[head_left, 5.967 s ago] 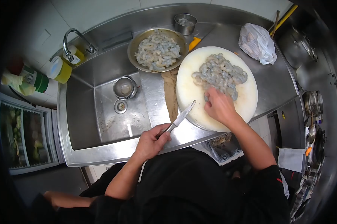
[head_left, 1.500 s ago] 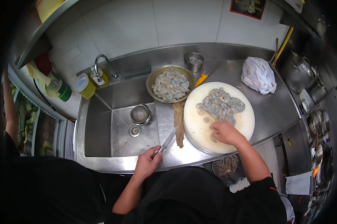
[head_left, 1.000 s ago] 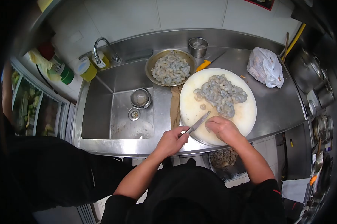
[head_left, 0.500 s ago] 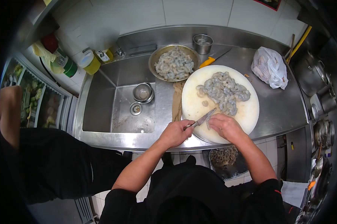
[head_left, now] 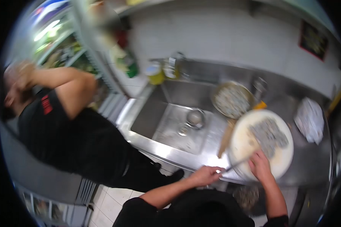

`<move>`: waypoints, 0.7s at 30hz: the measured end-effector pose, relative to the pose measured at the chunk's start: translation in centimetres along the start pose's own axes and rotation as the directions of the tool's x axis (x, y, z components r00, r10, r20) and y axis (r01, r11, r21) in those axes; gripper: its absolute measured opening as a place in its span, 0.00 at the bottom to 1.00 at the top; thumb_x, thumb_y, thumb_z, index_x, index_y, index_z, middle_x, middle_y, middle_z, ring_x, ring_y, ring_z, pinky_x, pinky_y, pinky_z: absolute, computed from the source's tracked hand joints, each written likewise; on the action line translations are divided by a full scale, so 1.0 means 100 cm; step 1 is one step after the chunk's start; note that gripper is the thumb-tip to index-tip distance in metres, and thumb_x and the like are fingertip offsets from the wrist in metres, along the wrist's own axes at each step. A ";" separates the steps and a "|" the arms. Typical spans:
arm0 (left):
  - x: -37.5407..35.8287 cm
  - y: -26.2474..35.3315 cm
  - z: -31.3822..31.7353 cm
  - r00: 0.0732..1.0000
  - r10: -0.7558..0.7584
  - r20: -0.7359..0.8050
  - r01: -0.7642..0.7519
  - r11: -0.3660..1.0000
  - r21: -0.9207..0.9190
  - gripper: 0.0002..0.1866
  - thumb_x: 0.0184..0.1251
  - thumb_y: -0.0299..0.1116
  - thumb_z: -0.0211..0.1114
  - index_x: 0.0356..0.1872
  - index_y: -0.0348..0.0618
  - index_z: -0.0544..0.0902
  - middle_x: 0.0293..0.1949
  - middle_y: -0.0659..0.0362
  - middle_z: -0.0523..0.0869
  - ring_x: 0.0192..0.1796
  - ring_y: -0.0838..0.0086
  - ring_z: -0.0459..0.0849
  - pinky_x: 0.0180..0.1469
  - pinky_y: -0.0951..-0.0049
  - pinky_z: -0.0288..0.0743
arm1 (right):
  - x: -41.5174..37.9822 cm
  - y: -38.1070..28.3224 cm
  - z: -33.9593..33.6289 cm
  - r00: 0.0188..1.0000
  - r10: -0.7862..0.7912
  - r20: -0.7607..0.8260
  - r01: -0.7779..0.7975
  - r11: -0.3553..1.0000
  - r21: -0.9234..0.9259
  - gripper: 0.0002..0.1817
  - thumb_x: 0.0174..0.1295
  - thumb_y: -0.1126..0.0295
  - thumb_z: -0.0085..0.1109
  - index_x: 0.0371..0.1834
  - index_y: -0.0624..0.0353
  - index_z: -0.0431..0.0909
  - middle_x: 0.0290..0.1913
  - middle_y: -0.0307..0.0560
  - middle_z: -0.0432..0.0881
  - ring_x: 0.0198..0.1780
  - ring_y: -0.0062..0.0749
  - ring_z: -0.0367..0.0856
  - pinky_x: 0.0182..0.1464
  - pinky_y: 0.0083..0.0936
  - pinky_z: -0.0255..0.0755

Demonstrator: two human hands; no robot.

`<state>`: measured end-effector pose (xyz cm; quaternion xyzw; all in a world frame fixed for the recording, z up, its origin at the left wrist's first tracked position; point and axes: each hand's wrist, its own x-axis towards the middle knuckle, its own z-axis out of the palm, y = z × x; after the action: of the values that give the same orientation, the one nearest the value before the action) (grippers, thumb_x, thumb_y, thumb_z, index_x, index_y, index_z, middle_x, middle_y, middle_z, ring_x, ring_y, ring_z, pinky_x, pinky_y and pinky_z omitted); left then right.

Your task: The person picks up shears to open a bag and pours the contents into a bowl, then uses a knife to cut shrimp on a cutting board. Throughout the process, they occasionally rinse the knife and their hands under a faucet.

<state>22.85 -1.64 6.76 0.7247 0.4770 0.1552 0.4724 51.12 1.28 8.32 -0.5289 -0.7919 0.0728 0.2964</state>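
My left hand (head_left: pixel 205 176) is closed round the handle of a small knife (head_left: pixel 236 164), at the sink counter's front edge. The blade points right, across the near rim of a round white cutting board (head_left: pixel 238 142). Over the board's near right part, my right hand (head_left: pixel 260 165) has its fingers curled together by the knife tip. Blur hides most of the shrimp pinched there. A heap of raw grey peeled shrimp (head_left: pixel 268 134) lies on the board behind my right hand.
Behind the board are a metal bowl of shrimp (head_left: pixel 233 100), a metal cup (head_left: pixel 259 85) and an orange-handled knife (head_left: pixel 260 105). A white plastic bag (head_left: pixel 309 121) stands at right. Left is a sink (head_left: pixel 166 132). Another person (head_left: pixel 76 132) stands further left, arm raised.
The view has swung left and blurred, so the board and counter appear further right and the other person shows more fully. My left hand still holds the knife.
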 end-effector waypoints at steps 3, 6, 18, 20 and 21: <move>-0.003 0.005 -0.002 0.990 -0.137 -0.027 0.131 0.975 -0.178 0.20 0.70 0.41 0.60 0.61 0.53 0.78 0.32 0.60 0.89 0.33 0.76 0.85 0.41 0.71 0.80 | 0.002 0.018 -0.002 0.983 -0.107 0.150 0.112 0.994 -0.021 0.03 0.51 0.76 0.61 0.28 0.62 0.78 0.33 0.58 0.79 0.39 0.57 0.78 0.43 0.45 0.72; 0.004 0.005 -0.003 0.995 -0.047 -0.085 0.044 0.998 -0.046 0.20 0.71 0.44 0.56 0.59 0.51 0.79 0.32 0.54 0.87 0.34 0.65 0.86 0.42 0.65 0.79 | 0.010 0.012 -0.010 0.973 -0.130 0.189 0.149 0.985 -0.091 0.01 0.50 0.77 0.59 0.24 0.61 0.77 0.29 0.58 0.78 0.37 0.58 0.77 0.40 0.47 0.71; -0.014 -0.004 -0.021 0.992 -0.042 -0.122 0.047 0.998 0.038 0.19 0.69 0.42 0.55 0.56 0.48 0.81 0.33 0.51 0.87 0.37 0.60 0.86 0.45 0.62 0.78 | 0.025 0.002 -0.027 0.910 0.117 0.398 -0.090 0.992 -0.085 0.08 0.46 0.76 0.60 0.32 0.61 0.76 0.29 0.59 0.80 0.37 0.58 0.80 0.41 0.47 0.73; -0.012 0.001 -0.025 0.991 -0.047 -0.124 0.036 0.995 -0.090 0.16 0.71 0.39 0.58 0.56 0.50 0.81 0.32 0.54 0.86 0.33 0.67 0.84 0.40 0.67 0.78 | 0.025 0.001 -0.037 0.887 0.188 0.421 -0.168 0.982 -0.086 0.08 0.47 0.75 0.59 0.32 0.62 0.75 0.30 0.61 0.80 0.38 0.61 0.79 0.41 0.49 0.72; -0.008 -0.008 -0.022 0.982 0.064 -0.175 -0.079 0.994 -0.079 0.16 0.71 0.39 0.59 0.57 0.50 0.81 0.32 0.53 0.87 0.34 0.68 0.85 0.41 0.67 0.79 | 0.029 -0.005 -0.043 0.878 0.231 0.420 -0.220 0.972 -0.075 0.08 0.47 0.75 0.59 0.32 0.63 0.75 0.31 0.63 0.80 0.38 0.61 0.80 0.41 0.50 0.72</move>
<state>20.51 -1.03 7.34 0.7042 0.4827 0.2546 0.4542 52.30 2.83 13.14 -0.5926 -0.7712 0.2105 0.0993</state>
